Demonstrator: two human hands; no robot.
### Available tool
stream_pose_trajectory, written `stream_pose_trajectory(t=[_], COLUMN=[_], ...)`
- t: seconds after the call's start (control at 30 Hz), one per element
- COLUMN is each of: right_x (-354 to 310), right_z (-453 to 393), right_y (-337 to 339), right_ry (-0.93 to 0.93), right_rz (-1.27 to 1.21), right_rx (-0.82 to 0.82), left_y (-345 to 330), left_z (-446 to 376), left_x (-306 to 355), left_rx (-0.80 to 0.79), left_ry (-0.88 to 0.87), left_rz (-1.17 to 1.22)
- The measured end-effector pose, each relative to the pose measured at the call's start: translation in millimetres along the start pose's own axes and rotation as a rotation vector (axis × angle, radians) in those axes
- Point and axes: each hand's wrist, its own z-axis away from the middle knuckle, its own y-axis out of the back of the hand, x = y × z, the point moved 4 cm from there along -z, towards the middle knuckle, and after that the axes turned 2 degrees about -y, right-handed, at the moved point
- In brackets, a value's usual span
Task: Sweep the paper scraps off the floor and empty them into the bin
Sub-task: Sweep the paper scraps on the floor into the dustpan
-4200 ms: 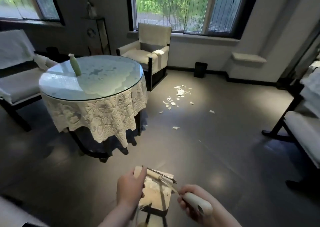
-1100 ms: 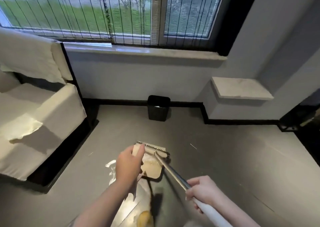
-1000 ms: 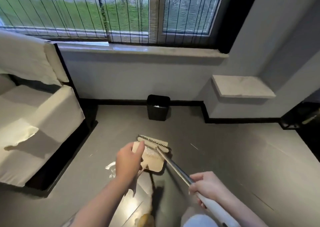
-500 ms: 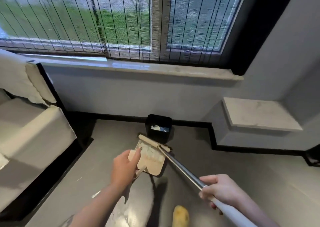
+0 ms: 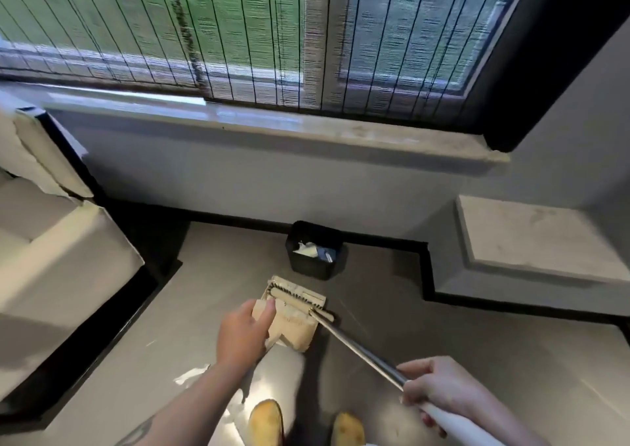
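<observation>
Both hands reach forward: left hand (image 5: 242,334) grips the beige plastic dustpan (image 5: 294,323); right hand (image 5: 438,389) clasps the metal-shafted broom (image 5: 354,345), near the far small black bin (image 5: 314,250).

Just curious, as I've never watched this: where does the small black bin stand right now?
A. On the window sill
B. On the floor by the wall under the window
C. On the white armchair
B: the small black bin stands on the grey floor against the dark skirting, ahead of the beige dustpan.
</observation>
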Motion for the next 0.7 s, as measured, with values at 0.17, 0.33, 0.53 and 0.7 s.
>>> stream_pose_trajectory(t=[0.17,0.33,0.53,0.7], right_x=[2,-8,-18,-21], right_z=[-7,-10,-15,-15], right_y=[-4,-14,-18,-22], right_ry=[-0.019,-0.042,-0.069,-0.085], right_rz=[-0.096,-0.187,-0.227,-0.249], right_rx=[0.019,0.041,0.026,0.041], left_y=[3,2,1,-6], left_z=[-31,-70,-102,-119], left_x=[0,15,31,33], left_rx=[-0.132,-0.291,-0.527,-0.610], left_ry=[-0.063,-0.135,-0.251,-0.252], left_rz=[-0.227,-0.348,-0.480,-0.478])
